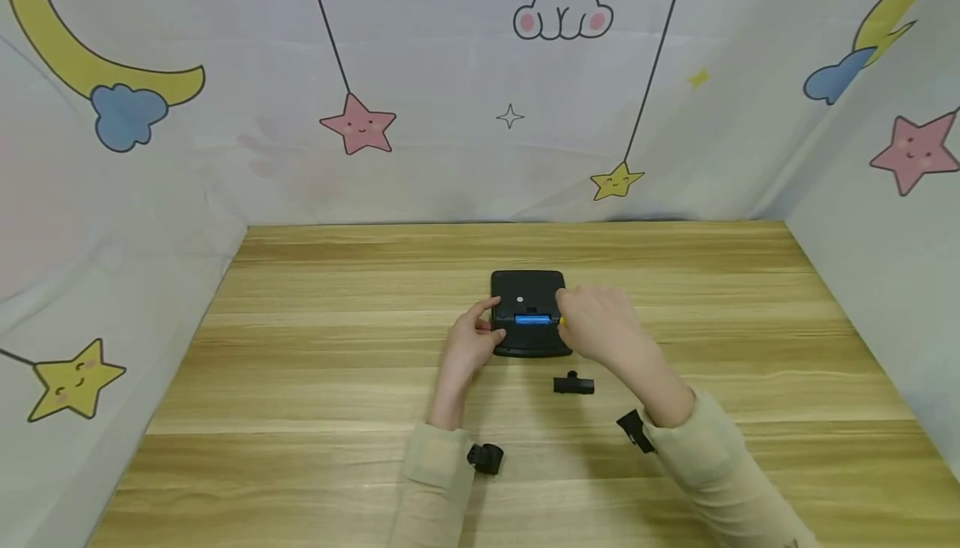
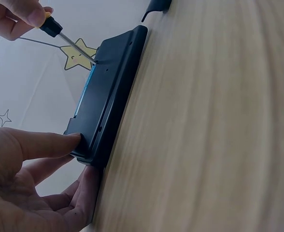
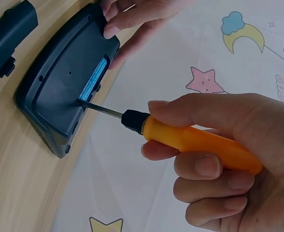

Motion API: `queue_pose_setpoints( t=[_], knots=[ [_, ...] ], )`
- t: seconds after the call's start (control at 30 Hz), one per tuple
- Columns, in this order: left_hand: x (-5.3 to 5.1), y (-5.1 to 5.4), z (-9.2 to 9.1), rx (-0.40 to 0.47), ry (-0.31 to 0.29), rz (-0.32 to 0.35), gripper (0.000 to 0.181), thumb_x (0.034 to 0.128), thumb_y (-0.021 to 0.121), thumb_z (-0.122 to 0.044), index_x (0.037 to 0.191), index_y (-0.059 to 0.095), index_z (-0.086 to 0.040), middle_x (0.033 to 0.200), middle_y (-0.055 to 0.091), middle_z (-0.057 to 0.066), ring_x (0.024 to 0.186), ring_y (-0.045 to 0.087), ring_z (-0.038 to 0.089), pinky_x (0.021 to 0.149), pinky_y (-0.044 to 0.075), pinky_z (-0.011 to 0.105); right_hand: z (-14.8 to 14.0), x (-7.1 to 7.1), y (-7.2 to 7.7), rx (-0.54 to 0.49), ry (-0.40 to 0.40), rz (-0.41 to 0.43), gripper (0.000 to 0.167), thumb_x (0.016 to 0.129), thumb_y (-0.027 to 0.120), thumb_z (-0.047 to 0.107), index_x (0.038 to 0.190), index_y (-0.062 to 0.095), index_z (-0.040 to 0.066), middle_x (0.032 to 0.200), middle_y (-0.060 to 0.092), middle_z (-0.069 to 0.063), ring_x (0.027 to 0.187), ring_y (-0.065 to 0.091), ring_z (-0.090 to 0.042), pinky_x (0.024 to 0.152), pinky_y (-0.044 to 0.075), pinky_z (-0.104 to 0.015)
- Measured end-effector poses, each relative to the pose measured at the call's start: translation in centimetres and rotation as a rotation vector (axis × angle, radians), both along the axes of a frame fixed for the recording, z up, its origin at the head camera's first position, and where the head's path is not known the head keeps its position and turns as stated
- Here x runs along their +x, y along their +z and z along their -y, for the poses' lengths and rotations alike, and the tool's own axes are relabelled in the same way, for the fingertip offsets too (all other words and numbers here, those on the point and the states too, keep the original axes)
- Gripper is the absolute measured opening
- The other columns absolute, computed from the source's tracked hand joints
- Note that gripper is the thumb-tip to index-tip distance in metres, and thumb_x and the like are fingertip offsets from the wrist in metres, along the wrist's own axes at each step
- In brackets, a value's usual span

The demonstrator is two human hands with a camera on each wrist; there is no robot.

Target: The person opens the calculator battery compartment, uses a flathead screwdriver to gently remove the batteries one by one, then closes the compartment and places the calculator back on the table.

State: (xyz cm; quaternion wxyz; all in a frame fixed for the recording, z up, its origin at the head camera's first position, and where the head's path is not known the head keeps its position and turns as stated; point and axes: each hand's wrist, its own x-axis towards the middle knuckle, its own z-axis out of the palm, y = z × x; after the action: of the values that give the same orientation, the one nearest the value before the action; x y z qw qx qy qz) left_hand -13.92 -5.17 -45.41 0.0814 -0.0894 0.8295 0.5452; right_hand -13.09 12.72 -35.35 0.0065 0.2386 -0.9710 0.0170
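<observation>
A black device lies on the table with a blue battery showing in its open slot. My left hand grips the device's left edge, thumb on top and fingers at the side and below. In my right hand is a screwdriver with a yellow-orange handle, fingers curled round it. The metal shaft meets the device beside one end of the battery slot; the tip's exact seat is hard to tell.
A black cover-like piece with a small tab lies on the table just in front of the device. White cloth printed with stars and moons stands behind and at both sides.
</observation>
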Motion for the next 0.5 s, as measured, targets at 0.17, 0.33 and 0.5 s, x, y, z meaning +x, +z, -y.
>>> queue_pose_setpoints(
  t=[0.17, 0.33, 0.5],
  knots=[
    [-0.2, 0.1, 0.1, 0.003, -0.002, 0.010, 0.052, 0.0856, 0.067, -0.003, 0.134, 0.058, -0.022, 0.102, 0.056, 0.014, 0.084, 0.054, 0.020, 0.064, 0.044, 0.024, -0.1, -0.3, -0.2, -0.001, -0.058, 0.085, 0.018, 0.090, 0.064, 0.023, 0.087, 0.067, 0.005, 0.051, 0.039, 0.004, 0.043, 0.031, -0.010, 0.040, 0.020, -0.020],
    [-0.4, 0.2, 0.2, 0.011, 0.005, 0.029, 0.053, 0.0856, 0.067, -0.003, 0.134, 0.058, -0.023, 0.102, 0.056, 0.014, 0.085, 0.052, 0.020, 0.064, 0.044, 0.023, -0.9, -0.2, -0.8, -0.057, -0.087, 0.099, 0.019, 0.093, 0.058, 0.020, 0.077, 0.060, 0.009, 0.051, 0.042, 0.003, 0.045, 0.034, -0.011, 0.042, 0.022, -0.022],
    [-0.5, 0.2, 0.2, -0.015, -0.008, 0.025, 0.053, 0.0857, 0.067, -0.003, 0.134, 0.058, -0.023, 0.102, 0.055, 0.015, 0.084, 0.052, 0.020, 0.064, 0.043, 0.024, -2.0, -0.2, -1.7, -0.127, -0.071, 0.041, 0.026, 0.090, 0.059, 0.016, 0.067, 0.048, 0.015, 0.050, 0.033, 0.005, 0.046, 0.027, -0.010, 0.044, 0.019, -0.022]
  ],
)
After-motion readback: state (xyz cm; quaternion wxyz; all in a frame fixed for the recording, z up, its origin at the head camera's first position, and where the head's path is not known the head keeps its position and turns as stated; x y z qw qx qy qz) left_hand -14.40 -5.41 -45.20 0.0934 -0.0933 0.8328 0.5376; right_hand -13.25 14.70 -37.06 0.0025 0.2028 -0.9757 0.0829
